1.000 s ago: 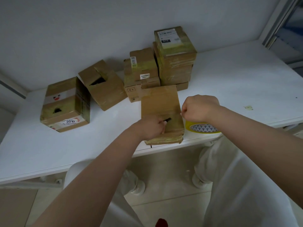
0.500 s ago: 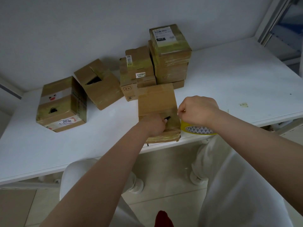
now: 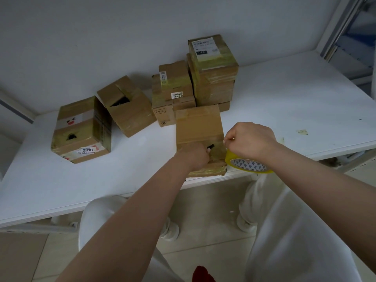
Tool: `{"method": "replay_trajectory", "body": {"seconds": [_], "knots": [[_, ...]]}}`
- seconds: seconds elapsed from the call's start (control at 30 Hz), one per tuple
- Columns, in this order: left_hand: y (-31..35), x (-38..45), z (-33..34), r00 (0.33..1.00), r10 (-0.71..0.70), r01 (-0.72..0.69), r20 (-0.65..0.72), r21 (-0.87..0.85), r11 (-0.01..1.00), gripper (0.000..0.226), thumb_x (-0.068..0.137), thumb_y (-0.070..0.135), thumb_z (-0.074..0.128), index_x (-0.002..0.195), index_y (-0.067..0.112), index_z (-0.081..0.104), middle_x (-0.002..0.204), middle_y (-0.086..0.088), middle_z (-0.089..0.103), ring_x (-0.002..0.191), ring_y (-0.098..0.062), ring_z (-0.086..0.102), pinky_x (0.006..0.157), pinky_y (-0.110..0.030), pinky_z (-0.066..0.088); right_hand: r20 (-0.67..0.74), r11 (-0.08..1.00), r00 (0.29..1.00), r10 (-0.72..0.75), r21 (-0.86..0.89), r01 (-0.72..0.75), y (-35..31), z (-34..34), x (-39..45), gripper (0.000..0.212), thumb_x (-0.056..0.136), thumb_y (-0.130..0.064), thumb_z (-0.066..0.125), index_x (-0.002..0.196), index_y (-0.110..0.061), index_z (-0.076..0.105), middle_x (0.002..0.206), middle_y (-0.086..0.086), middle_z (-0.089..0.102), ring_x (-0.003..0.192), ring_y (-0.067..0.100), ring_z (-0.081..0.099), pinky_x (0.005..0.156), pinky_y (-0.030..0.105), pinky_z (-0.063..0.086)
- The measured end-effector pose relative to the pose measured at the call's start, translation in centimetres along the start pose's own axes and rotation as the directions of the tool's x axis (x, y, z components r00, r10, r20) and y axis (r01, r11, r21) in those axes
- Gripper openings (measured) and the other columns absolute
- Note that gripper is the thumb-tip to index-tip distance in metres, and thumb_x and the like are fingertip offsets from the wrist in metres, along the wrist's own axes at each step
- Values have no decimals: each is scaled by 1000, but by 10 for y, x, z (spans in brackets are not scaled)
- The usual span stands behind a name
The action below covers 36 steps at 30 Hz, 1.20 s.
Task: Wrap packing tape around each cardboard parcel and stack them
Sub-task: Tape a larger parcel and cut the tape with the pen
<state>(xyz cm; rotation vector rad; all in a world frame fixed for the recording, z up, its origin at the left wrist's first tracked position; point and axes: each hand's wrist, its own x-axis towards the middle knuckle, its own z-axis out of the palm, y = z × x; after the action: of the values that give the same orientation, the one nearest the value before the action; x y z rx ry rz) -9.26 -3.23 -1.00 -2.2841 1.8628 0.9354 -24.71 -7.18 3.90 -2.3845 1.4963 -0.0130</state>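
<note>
Currently taping parcel point(image 3: 200, 137) at table point(image 3: 295, 110) front edge: left hand point(image 3: 195, 157) pressing curled on parcel top, right hand point(image 3: 249, 140) pinching tape end above roll point(image 3: 247, 164) beside parcel. Probably needing next: pulling strip across, pressing down.

left fingers point(image 3: 207, 152) curled under, tape roll point(image 3: 247, 165) half behind right hand point(image 3: 251, 140)

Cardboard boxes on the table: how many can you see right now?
At least 6: the near box under the hands, the "2010" box far left, an open box, a middle pile, and a tall stack. Piles hide exact counts.
</note>
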Motion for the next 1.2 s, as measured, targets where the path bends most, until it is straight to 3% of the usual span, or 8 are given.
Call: {"method": "replay_trajectory", "body": {"seconds": [0.3,0.43,0.53,0.63,0.83,1.0,1.07,1.2], "knots": [[0,-2,-1,1000,21,-22,-12,-29,999,34,106,27,29,85,12,52,74,-2,48,70,-15,46,69,-28,39,-76,987,988,137,94,-129,30,-46,-4,25,89,-28,53,93,-36,76,116,-15,67,100,19,57,73,29,39],[-7,-13,-12,999,6,-25,-50,-373,928,40,105,25,36,71,15,56,76,-2,52,78,-19,50,73,-30,40,-56,981,985,165,114,-158,43,-49,-5,24,90,-29,53,94,-38,75,117,-14,66,104,20,57,74,30,40],[-32,-22,-20,955,-177,21,-238,-539,842,40,105,30,36,85,17,68,89,-2,56,84,-18,51,84,-34,44,-23,972,985,174,162,-168,38,-33,-3,22,90,-32,54,92,-38,75,115,-14,67,98,16,56,74,29,38],[-64,-22,-24,864,-340,135,-371,-480,867,35,105,31,37,112,11,65,108,-11,65,82,-18,57,72,-29,47,10,962,987,158,222,-156,28,-24,2,20,91,-33,55,93,-38,75,116,-16,66,93,12,51,75,28,36],[-97,-12,-22,835,-494,387,-241,-380,840,55,101,43,42,136,0,39,132,-19,53,117,-34,55,86,-38,45,51,957,992,113,262,-122,15,-20,13,16,91,-37,57,88,-39,73,116,-15,66,93,12,51,76,30,39],[-63,-33,-24,773,-320,-66,-548,-571,818,55,96,56,44,132,16,57,133,-4,59,121,-21,55,100,-35,43,118,914,992,47,395,-90,11,-22,15,13,91,-36,61,86,-36,73,114,-8,67,101,16,56,92,39,48],[-37,-40,-26,843,-250,-180,-476,-688,703,56,90,65,46,122,21,62,120,2,65,110,-16,59,95,-36,47,143,884,990,7,461,-73,7,-24,14,13,91,-32,63,91,-31,76,107,-5,67,101,17,57,94,40,48],[-1,-44,-27,968,-185,-11,-167,-770,637,72,71,81,42,101,20,67,102,1,70,92,-14,63,83,-34,51,152,848,987,-51,529,-38,0,-30,11,13,91,-27,64,91,-26,78,94,-9,66,92,9,59,87,31,46]]}}
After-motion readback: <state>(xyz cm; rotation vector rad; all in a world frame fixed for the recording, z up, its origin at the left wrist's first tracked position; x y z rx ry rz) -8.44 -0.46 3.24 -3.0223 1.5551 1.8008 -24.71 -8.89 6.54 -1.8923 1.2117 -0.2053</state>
